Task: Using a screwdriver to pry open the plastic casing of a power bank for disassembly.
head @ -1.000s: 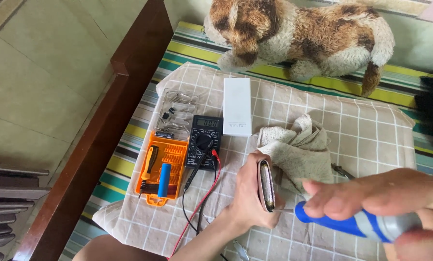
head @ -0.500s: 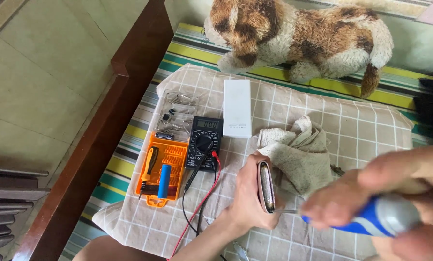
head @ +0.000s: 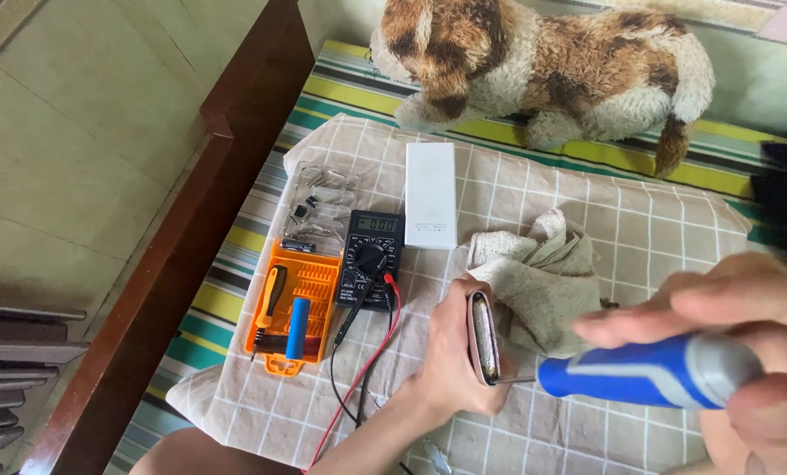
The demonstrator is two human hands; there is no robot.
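Scene: a person works over a checked cloth spread on a striped mat, a plush dog lying at the far edge.
Left hand: the left hand is closed around a slim phone-like device, gripping it on its edge near the middle of the cloth.
Right hand: the right hand, near right and blurred, is wrapped around a blue-handled screwdriver.
Contact: the thin metal tip appears to meet the device's near end; the exact spot is too small to tell.
Doing it well: judging by the grip, the device wants a firm, still hold and the driver kept square to the screw, with light pressure so the tip does not slip.
Device axis: long axis runs near to far, its narrow edge turned upward.
Driver axis: long axis runs left to right, tip pointing left.
Nearby: a crumpled rag just behind the device; a multimeter, an orange bit case and a white box to the left.
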